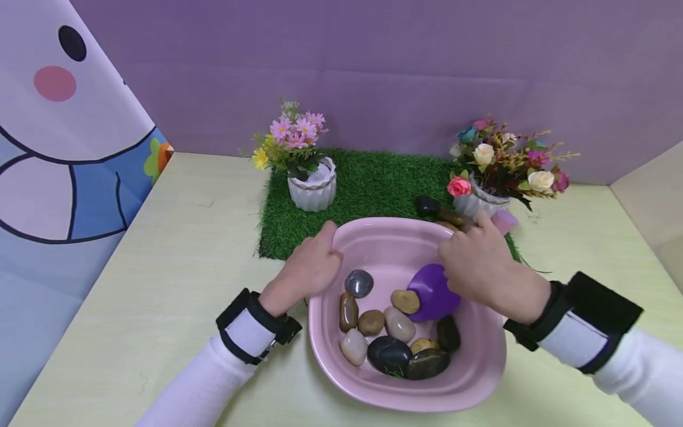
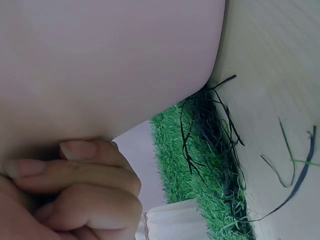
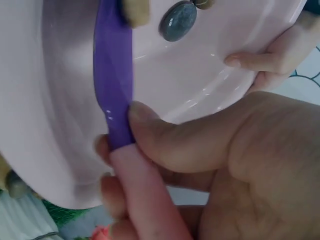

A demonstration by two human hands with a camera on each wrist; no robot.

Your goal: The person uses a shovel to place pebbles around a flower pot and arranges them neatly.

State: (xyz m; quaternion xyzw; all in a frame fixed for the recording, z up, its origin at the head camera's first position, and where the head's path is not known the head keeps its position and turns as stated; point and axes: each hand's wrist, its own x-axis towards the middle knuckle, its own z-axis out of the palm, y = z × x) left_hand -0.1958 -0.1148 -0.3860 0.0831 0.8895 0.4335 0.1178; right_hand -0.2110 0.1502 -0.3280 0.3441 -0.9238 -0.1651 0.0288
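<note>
A pink plastic basin (image 1: pixel 384 252) holds several smooth stones in black, brown, grey and white. My left hand (image 1: pixel 315 261) grips its left rim, and the left wrist view shows those fingers (image 2: pixel 80 175) curled against the outer wall. In my right hand (image 1: pixel 482 267) is a toy shovel with a purple blade (image 1: pixel 434 296) and a pink handle (image 3: pixel 145 190). The right wrist view shows the thumb pressing where blade and handle meet. The blade is inside the basin, and a tan stone (image 1: pixel 405 301) lies at its edge, overlapping it. How far the blade reaches underneath is hidden.
Behind the basin lies a green artificial grass mat (image 1: pixel 384 178). A white pot of pink and yellow flowers (image 1: pixel 312 184) stands at its left, a pot of mixed roses (image 1: pixel 480 198) at its right. Dark and brown stones (image 1: pixel 428 206) sit by the right pot.
</note>
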